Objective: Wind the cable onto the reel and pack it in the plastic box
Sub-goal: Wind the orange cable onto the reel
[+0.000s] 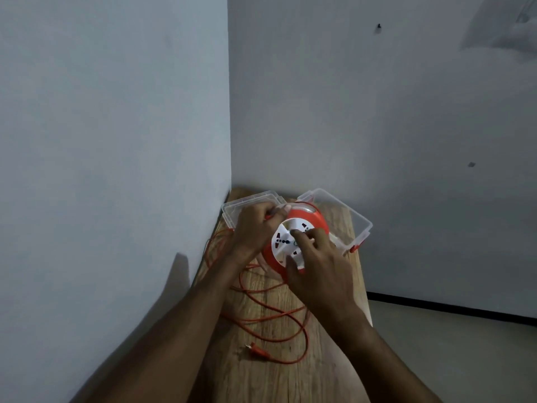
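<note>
Reel (296, 239) sits tilted on the wooden table (290, 373), orange rim, white socket face turned up toward the person. Left hand (255, 225) grips the far-left rim, fingers curled over the edge; cannot tell whether it also pinches a strand there. Right hand (316, 263) rests on the white face, fingers bent on what looks like a crank knob, thumb at the lower rim. Most of the cable (273, 318) lies unwound in loose overlapping loops on the table near the person, and the plug (255, 351) lies free at the near end. Clear plastic box (345, 216) stands open just behind the reel, its lid (247, 203) flat beside it against the wall. Risks, as I judge them: the loops cross each other, so cranking could pull a knot tight or drag a tangle into the rim; the plug may whip or catch on the table edge as slack runs out; some cable hangs near the left edge and could slide off; the reel may bump the box backward.
</note>
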